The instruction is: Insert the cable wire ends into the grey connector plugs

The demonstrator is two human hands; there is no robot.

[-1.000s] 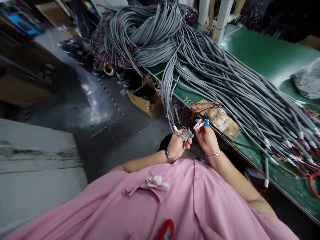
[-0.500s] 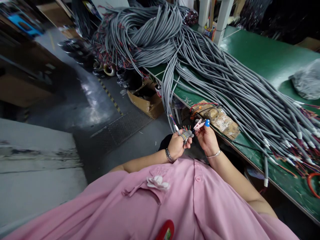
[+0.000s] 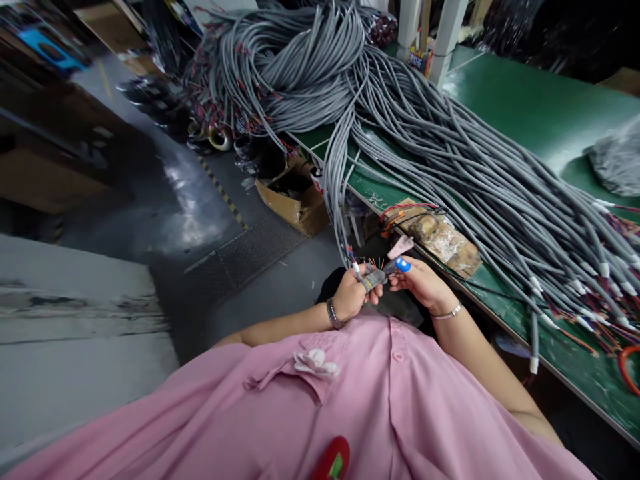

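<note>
My left hand (image 3: 351, 293) is closed around the end of a grey cable (image 3: 345, 243), with a grey cover over its thumb. A fan of thin coloured wires (image 3: 375, 263) sticks up past that thumb. My right hand (image 3: 423, 283) wears a blue cover on its thumb and pinches close to the wire ends, almost touching my left fingertips. What lies in the pinch is too small to make out. A pink clip (image 3: 401, 247) shows just beyond the right fingers, by the table edge; whether they hold it I cannot tell.
Many grey cables (image 3: 450, 147) lie across the green table (image 3: 520, 113), some hanging over its edge. A worn wooden block (image 3: 450, 247) with red and black leads sits at the near edge. An open cardboard box (image 3: 295, 207) stands on the floor below.
My right thumb has moved down and left, closer to my left hand. The pink clip, earlier between my right fingers, now shows beyond them and turned. My left hand stays closed on the cable.
</note>
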